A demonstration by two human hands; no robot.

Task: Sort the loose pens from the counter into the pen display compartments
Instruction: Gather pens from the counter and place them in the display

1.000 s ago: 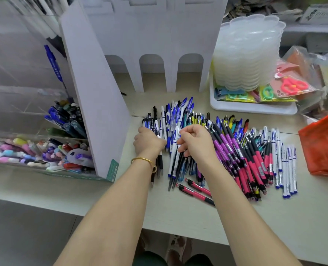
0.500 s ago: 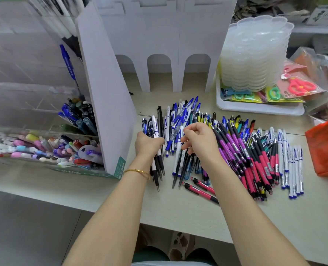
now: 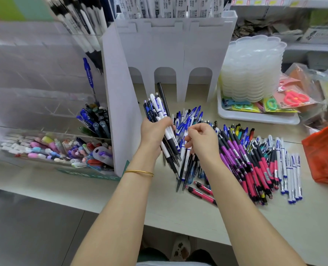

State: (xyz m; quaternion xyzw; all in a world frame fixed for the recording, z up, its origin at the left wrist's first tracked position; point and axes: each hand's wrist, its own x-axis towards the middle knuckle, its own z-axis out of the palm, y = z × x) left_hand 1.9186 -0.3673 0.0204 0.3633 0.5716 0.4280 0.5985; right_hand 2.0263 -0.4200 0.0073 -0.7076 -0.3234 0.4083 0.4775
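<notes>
Head view: the left hand (image 3: pixel 155 131) has its fingers curled round a bundle of blue-and-white and black plastic pens (image 3: pixel 159 110). It holds the bundle raised and tilted, with the caps fanning up and away from the hand and the tips pointing down toward the pale laminate counter (image 3: pixel 159 206). A thin gold bangle (image 3: pixel 139 172) sits on that wrist.

The right hand (image 3: pixel 203 140) is just beside the left, over the near edge of the spread heap of pink, purple and black loose pens (image 3: pixel 245 160). Its fingers are curled inward. Its own back hides whether they pinch a pen, so I cannot tell.

Beyond both hands stands the tall white card pen display with arched cut-outs (image 3: pixel 178 54). To the left of the left hand are the clear acrylic display compartments (image 3: pixel 44 112), some already stocked with blue pens (image 3: pixel 92 121).

Right of the right hand lies a row of white pens with blue tips (image 3: pixel 289 169), and further right an orange plastic bag (image 3: pixel 324 156).

The risks, as I judge them: the bundle is loose and mixed, so pens may slide out of the lower end if the grip slackens or more are added. Two kinds held together may also end up in one compartment. The right forearm crosses the heap's near edge and could sweep pens off the counter.
</notes>
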